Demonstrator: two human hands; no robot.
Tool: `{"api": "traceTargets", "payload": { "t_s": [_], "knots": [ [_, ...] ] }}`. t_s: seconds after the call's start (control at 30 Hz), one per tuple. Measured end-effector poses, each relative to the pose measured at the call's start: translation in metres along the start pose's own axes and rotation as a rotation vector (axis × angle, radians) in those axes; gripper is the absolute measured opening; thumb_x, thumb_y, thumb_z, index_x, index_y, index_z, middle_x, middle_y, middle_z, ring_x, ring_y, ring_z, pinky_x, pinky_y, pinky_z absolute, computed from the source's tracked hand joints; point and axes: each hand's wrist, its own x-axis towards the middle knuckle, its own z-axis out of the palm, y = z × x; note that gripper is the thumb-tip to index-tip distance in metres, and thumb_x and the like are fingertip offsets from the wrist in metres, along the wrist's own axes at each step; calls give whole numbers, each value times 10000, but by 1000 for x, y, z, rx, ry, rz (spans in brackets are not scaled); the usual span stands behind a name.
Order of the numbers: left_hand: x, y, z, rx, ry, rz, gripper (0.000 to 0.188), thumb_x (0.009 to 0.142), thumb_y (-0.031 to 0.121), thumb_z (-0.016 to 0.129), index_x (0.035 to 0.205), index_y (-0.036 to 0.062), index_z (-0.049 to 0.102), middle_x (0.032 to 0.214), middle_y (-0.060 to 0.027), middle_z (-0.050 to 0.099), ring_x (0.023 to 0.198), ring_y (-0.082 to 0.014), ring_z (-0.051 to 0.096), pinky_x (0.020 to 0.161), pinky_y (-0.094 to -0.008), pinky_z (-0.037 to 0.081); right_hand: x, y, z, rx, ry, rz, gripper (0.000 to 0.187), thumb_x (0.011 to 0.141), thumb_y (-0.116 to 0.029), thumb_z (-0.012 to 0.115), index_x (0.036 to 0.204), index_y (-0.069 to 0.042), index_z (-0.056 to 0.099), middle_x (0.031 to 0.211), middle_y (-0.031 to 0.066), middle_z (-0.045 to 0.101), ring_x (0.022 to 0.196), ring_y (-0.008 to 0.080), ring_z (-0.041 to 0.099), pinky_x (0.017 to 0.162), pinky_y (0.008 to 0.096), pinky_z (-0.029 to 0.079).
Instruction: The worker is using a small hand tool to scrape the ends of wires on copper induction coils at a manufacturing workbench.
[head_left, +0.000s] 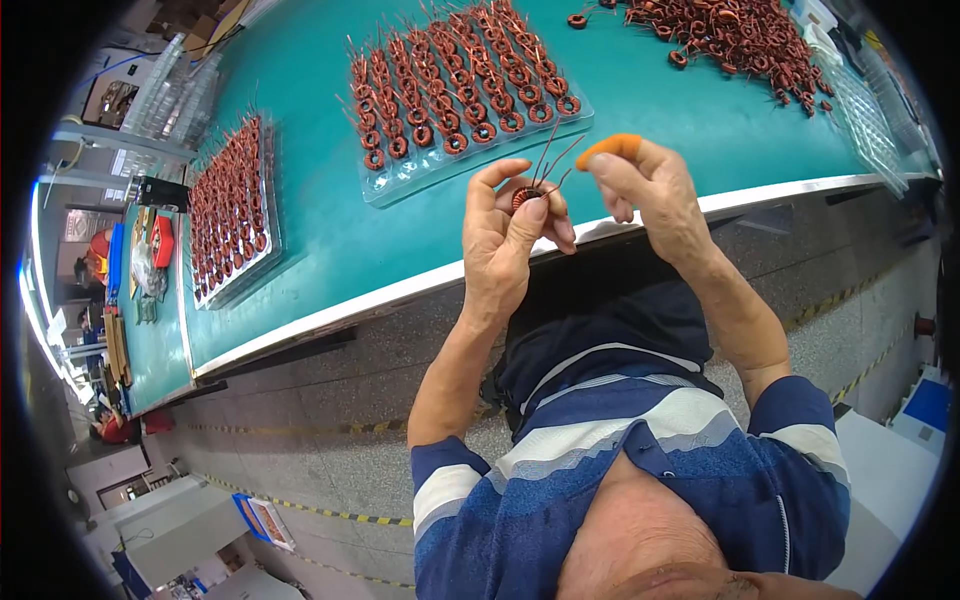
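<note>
My left hand (pixel 505 225) is closed around a toroidal coil (pixel 527 198), a small ring wound with copper wire. Several long wire leads (pixel 547 160) stick up from it, fanning out toward the right. Just right of the leads is my right hand (pixel 645 190), its thumb pressed against an index finger that wears an orange finger cot (pixel 612 148). Whether a lead or anything else sits in that pinch is hidden. Both hands are above the front edge of the green table (pixel 320 270).
A clear tray (pixel 400 188) with rows of coils stands beyond my hands. Another coil tray (pixel 225 285) is at the left. Loose coils are heaped in a pile (pixel 730 35) at the far right, near clear plastic trays (pixel 865 120). More clear trays (pixel 165 100) are stacked far left.
</note>
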Motion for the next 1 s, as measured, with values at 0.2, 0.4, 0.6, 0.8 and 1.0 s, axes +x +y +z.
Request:
{"api": "traceTargets", "payload": {
  "t_s": [0.2,0.4,0.6,0.8,1.0],
  "knots": [
    [-4,-6,0,226,-55,-62,247,959,82,524,1142,15,371,894,-113,571,686,-129,579,554,-242,484,-3,-1,13,152,-82,-23,434,845,-303,723,1083,38,601,698,-10,573,568,38,489,496,179,397],
    [-3,-9,-1,57,-34,-127,316,951,96,549,1191,16,360,900,-125,579,729,-158,602,609,-275,533,14,15,4,135,-156,19,384,849,-342,718,978,13,645,676,-11,574,530,32,478,465,177,397],
    [-12,-2,-13,62,-53,-66,261,953,98,548,1169,28,419,926,-116,588,754,-157,606,632,-268,537,37,5,-17,-179,-7,-105,429,882,-429,653,1005,-18,657,679,-9,572,544,51,499,496,194,421],
    [-1,15,-43,329,132,120,81,945,72,554,1000,14,548,927,-97,609,798,-181,628,692,-281,540,124,33,-168,-1577,556,-794,455,878,-336,639,1164,13,576,1131,184,575,947,322,590,805,375,510],
    [32,43,-107,940,458,241,90,857,105,663,892,23,651,921,-66,604,804,-166,554,724,-287,450,141,65,-194,-1738,346,-680,337,905,-307,598,995,18,602,1139,153,561,985,284,567,792,346,522]
  ]
}}
